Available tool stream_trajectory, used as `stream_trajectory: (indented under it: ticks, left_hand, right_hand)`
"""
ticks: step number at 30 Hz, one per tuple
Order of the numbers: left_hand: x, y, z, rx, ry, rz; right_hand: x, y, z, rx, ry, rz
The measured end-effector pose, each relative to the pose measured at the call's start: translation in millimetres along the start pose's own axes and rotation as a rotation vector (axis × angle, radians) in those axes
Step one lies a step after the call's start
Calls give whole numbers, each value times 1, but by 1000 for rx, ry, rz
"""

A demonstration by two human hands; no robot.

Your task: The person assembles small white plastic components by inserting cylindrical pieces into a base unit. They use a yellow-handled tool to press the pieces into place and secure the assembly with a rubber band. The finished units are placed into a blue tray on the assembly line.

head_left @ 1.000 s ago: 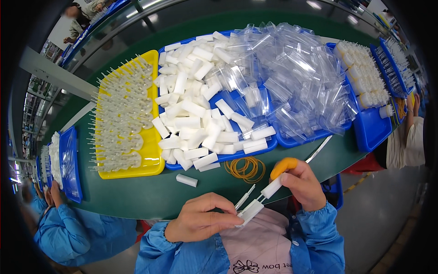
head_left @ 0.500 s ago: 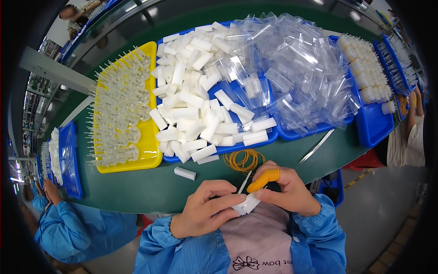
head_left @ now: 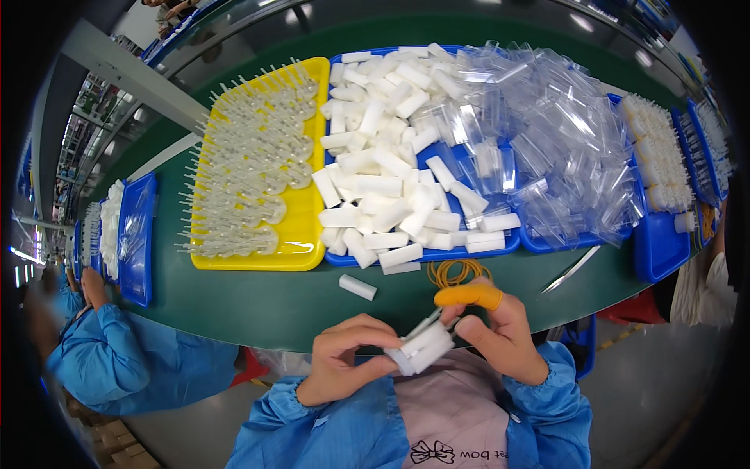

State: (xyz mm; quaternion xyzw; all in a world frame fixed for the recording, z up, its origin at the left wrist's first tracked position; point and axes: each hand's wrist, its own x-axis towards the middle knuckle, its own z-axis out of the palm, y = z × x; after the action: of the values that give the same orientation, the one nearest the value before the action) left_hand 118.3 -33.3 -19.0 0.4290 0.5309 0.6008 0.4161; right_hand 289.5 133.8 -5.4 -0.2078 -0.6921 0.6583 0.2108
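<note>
My left hand (head_left: 344,363) and my right hand (head_left: 500,336) meet just below the table's near edge, both gripping a small bundle of white tubes (head_left: 422,349). An orange finger cot (head_left: 469,297) covers my right forefinger. A thin metal tool tip pokes up between the tubes and that finger. Rubber bands (head_left: 455,271) lie on the green table (head_left: 258,301) just beyond my right hand. One loose white tube (head_left: 357,287) rests ahead of my left hand.
A blue tray (head_left: 508,246) heaped with white tubes and clear bags sits in front. A yellow tray (head_left: 301,254) of clear pronged parts lies to its left. Metal tweezers (head_left: 572,270) rest at right. A person in blue (head_left: 117,363) works at far left.
My hands drew closer and nearer my chest. The single tube and tool held apart earlier are now gathered into a tight bundle between both hands.
</note>
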Motion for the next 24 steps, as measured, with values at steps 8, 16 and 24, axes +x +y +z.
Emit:
stream_trajectory:
  ticks: [8, 16, 24]
  left_hand:
    - [-36, 2, -37, -93, 563, 43]
    - [-51, -10, -53, 74, 682, 115]
    - [-50, -5, -56, -239, 781, 120]
  right_hand:
    - [33, 13, 58, -673, 10, -385]
    - [41, 28, 89, -930, -49, -399]
    - [46, 20, 99, -992, -181, -413]
